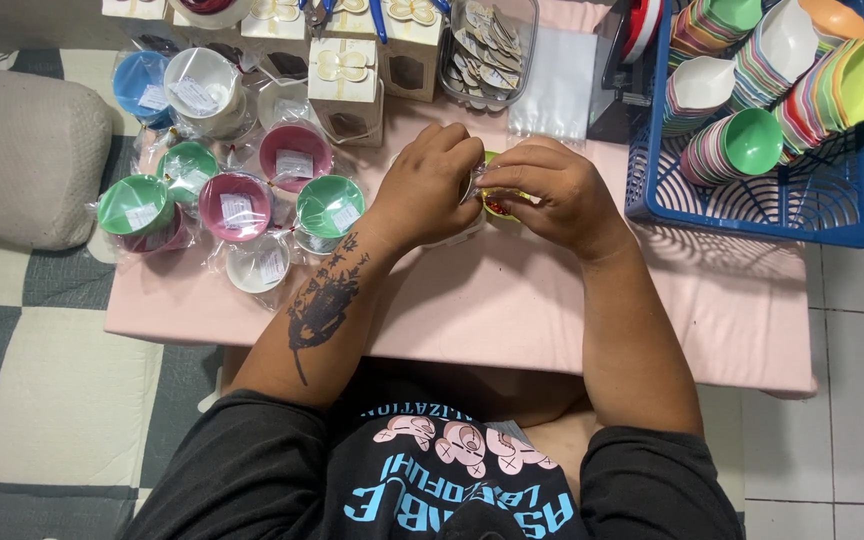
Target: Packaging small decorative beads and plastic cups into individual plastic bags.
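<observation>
A low table with a pale pink top (512, 300) fills the middle of the view, standing on a checkered floor (42, 400). A grey cushion (22, 150) lies at its left end. On the right end sits a blue plastic basket (752, 210), packed with nested stacks of small bowls in many colours (762, 90), too many to count. Along the far edge stand cream gift boxes (344, 85), at least four in view, and beside them a clear tray of small card tags (484, 50), with a stack of clear plastic bags (555, 80) just right of it. On the left part of the table lie about nine wrapped bowls (235, 205), each sealed in clear film with a paper label inside: three green, three pink, two white, one blue.

Near the table's middle the left hand (427, 190) and the right hand (557, 195) meet, fingers pinched closed on a small yellow-green item in clear wrap (492, 200). The hands cover most of it, so I cannot tell its shape; a speck of red shows beneath
</observation>
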